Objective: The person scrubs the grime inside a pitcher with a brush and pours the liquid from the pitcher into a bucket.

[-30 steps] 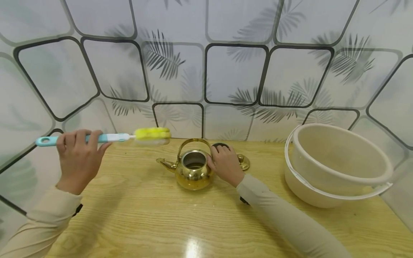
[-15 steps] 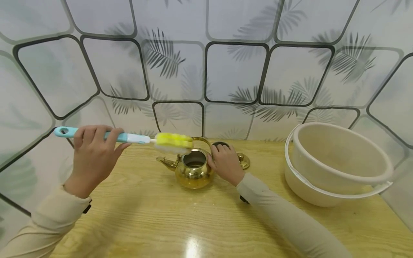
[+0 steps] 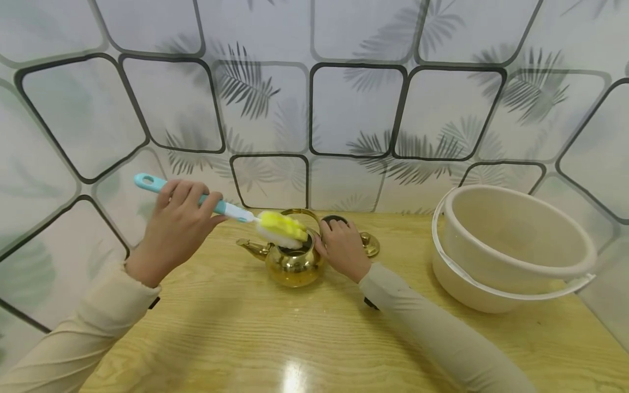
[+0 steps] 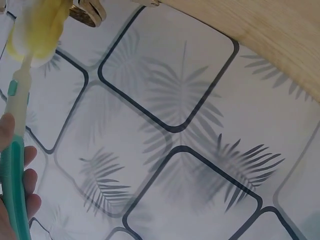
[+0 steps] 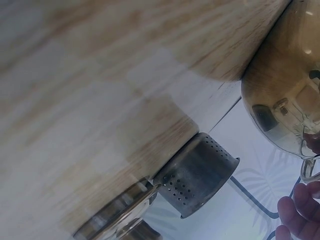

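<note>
My left hand (image 3: 178, 229) grips a bottle brush by its light-blue handle (image 3: 151, 183). The yellow-and-white sponge head (image 3: 282, 227) tilts down at the mouth of a golden teapot (image 3: 295, 270). In the left wrist view the brush (image 4: 17, 180) lies between thumb and curled fingers. At the teapot's right side, my right hand (image 3: 344, 250) holds it near the base of its raised handle. The right wrist view shows the teapot (image 5: 280, 95) and some fingertips; the rest of that grip is hidden. A perforated metal strainer (image 5: 197, 172) and the golden lid (image 3: 370, 244) stand beyond the right hand.
Two nested cream containers, a basin (image 3: 521, 229) in a bucket with a white handle (image 3: 491, 292), stand on the table's right. A patterned wall covering (image 3: 358, 114) rises behind the wooden table (image 3: 275, 338).
My left hand has moved right with the brush, whose head has tilted down and come from left of the teapot to its mouth. The right hand and teapot stay in place.
</note>
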A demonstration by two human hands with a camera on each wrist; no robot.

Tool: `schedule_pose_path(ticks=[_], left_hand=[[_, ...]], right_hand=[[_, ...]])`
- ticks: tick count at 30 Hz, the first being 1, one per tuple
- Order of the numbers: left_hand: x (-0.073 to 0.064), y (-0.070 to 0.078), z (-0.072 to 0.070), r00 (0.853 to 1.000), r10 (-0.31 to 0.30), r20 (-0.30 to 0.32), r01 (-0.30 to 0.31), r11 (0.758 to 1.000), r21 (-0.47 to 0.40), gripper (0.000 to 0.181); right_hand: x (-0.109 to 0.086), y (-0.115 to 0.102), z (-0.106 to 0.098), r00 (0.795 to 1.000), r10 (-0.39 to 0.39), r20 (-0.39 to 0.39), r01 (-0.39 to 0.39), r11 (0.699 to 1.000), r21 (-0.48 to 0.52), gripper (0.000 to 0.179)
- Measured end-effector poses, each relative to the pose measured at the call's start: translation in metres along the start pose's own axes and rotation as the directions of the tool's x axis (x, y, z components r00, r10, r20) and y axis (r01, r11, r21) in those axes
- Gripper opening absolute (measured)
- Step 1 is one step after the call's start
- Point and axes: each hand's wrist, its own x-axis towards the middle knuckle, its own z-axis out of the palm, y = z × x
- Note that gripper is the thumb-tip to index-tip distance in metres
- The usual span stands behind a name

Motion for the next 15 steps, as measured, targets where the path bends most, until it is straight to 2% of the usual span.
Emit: schedule_pose_path(ticks=[9, 15], left_hand=[[0.018, 0.001, 0.004, 0.996, 0.076, 0.052, -0.078, 0.997, 0.023, 0.045], [0.024, 0.0, 0.007, 0.984, 0.143, 0.109, -0.147, 0.989, 0.03, 0.045]], right_hand=[[0.0, 0.0, 0.0, 1.0, -0.004, -0.011, 0.004, 1.0, 0.004, 0.02], [0.0, -0.001, -0.001, 1.0, -0.003, -0.018, 0.004, 1.0, 0.007, 0.017]])
